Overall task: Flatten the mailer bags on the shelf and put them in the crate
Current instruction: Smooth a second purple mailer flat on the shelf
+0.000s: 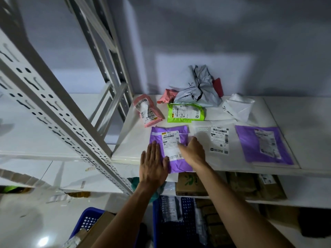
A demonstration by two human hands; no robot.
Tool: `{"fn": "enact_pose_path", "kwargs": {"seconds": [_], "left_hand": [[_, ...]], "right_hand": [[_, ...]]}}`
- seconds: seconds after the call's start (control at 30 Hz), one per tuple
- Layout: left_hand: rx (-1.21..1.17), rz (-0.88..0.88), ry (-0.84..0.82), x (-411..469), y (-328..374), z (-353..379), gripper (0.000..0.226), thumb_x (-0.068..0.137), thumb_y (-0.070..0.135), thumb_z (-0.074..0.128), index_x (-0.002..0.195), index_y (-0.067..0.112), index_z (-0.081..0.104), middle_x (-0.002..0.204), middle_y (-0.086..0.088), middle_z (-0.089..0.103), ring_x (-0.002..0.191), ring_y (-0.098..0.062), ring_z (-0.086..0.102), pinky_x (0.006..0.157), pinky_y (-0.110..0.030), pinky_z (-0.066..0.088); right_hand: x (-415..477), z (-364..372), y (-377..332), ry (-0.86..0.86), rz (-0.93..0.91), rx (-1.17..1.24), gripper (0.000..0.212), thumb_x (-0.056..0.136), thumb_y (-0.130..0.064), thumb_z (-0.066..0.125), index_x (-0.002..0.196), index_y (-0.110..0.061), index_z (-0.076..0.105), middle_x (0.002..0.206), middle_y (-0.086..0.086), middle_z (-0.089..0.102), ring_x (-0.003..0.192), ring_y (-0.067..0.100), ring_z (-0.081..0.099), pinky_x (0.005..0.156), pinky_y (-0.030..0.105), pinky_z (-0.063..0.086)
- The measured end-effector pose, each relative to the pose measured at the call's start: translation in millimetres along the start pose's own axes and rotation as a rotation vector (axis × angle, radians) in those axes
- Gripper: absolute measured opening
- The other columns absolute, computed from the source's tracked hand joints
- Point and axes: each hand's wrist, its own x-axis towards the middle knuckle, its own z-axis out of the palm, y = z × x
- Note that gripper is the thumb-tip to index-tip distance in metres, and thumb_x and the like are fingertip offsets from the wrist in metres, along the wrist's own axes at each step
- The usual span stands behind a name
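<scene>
A purple mailer bag [171, 136] with a white label lies at the front edge of the white shelf [129, 140]. My left hand [153, 163] presses flat on its left side, fingers spread. On its right side my right hand [192, 151] rests palm down. Beside it lie a white mailer [216, 140] and a second purple mailer [263, 144], both flat. Further back sit a crumpled pink mailer [148, 110], a green mailer [186, 112], a bunched grey mailer [195, 86] and a crumpled white one [238, 106]. A blue crate [179, 224] stands below on the floor.
A perforated metal upright [53, 106] of the rack slants across the left. Cardboard boxes [191, 183] fill the lower shelf. A second blue crate [87, 222] with a cardboard box stands at the lower left. A grey wall closes off the back of the shelf.
</scene>
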Motion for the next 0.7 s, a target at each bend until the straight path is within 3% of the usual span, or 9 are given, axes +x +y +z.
{"fn": "enact_pose_path", "kwargs": {"seconds": [0.1,0.17,0.23,0.4,0.5,0.57,0.63,0.7], "left_hand": [[-0.025,-0.017,0.008,-2,3,2,0.073,0.1,0.053,0.0,0.16,0.013,-0.002,0.168,-0.006,-0.005,0.155,-0.019,-0.005,0.126,-0.041,-0.001],[-0.031,-0.035,0.015,-3,4,3,0.073,0.099,0.053,-0.001,0.16,0.014,-0.002,0.168,-0.005,-0.004,0.155,-0.018,-0.004,0.126,-0.04,-0.001],[-0.031,-0.048,0.007,-4,5,3,0.074,0.098,0.053,-0.002,0.16,0.015,-0.003,0.168,-0.003,-0.005,0.155,-0.016,-0.006,0.126,-0.04,-0.002],[-0.112,-0.074,-0.006,-5,14,-9,0.076,0.096,0.055,0.002,0.161,0.016,0.005,0.169,-0.001,-0.001,0.155,-0.014,-0.004,0.126,-0.038,-0.002],[-0.242,-0.142,0.094,-2,17,-12,0.074,0.096,0.057,0.018,0.156,0.016,0.03,0.163,-0.008,0.029,0.15,-0.024,0.026,0.123,-0.043,0.022],[-0.37,-0.223,0.204,0,24,-12,0.061,0.093,0.055,0.038,0.141,0.017,0.042,0.144,-0.012,0.051,0.13,-0.03,0.048,0.11,-0.047,0.04],[-0.462,-0.273,0.278,1,34,-15,0.053,0.093,0.043,0.056,0.135,0.013,0.043,0.132,-0.014,0.057,0.119,-0.034,0.054,0.102,-0.046,0.045],[-0.513,-0.252,0.31,2,51,-17,0.048,0.094,0.032,0.061,0.133,0.008,0.046,0.122,-0.015,0.062,0.109,-0.037,0.06,0.093,-0.046,0.048]], "right_hand": [[0,-5,3,-0.119,0.093,0.17,0.038,0.084,-0.044,0.068,0.102,-0.011,0.067,0.096,0.007,0.073,0.084,0.023,0.072,0.077,0.036,0.06],[-2,-7,7,-0.149,0.144,0.289,0.04,0.075,-0.045,0.07,0.094,-0.01,0.07,0.09,0.008,0.074,0.081,0.024,0.072,0.076,0.036,0.06],[-7,-10,9,-0.163,0.174,0.397,0.033,0.079,-0.038,0.07,0.089,-0.007,0.07,0.084,0.009,0.074,0.074,0.023,0.07,0.067,0.031,0.056],[-19,-2,11,-0.178,0.051,0.342,0.016,0.085,-0.028,0.066,0.086,-0.012,0.066,0.082,0.009,0.072,0.076,0.027,0.067,0.068,0.035,0.049],[-25,-4,10,-0.121,-0.006,0.375,0.014,0.088,-0.026,0.063,0.083,-0.014,0.058,0.081,0.007,0.066,0.078,0.028,0.062,0.067,0.036,0.046],[-29,-17,11,-0.101,-0.047,0.402,0.013,0.092,-0.023,0.062,0.083,-0.016,0.056,0.078,0.002,0.062,0.072,0.023,0.059,0.06,0.032,0.041],[-28,-32,16,-0.085,-0.073,0.449,0.015,0.094,-0.021,0.062,0.08,-0.02,0.054,0.074,-0.002,0.058,0.069,0.018,0.055,0.054,0.028,0.038],[-24,-53,27,-0.047,-0.071,0.501,0.023,0.095,-0.016,0.062,0.075,-0.022,0.052,0.069,-0.005,0.054,0.062,0.013,0.051,0.049,0.02,0.035]]}}
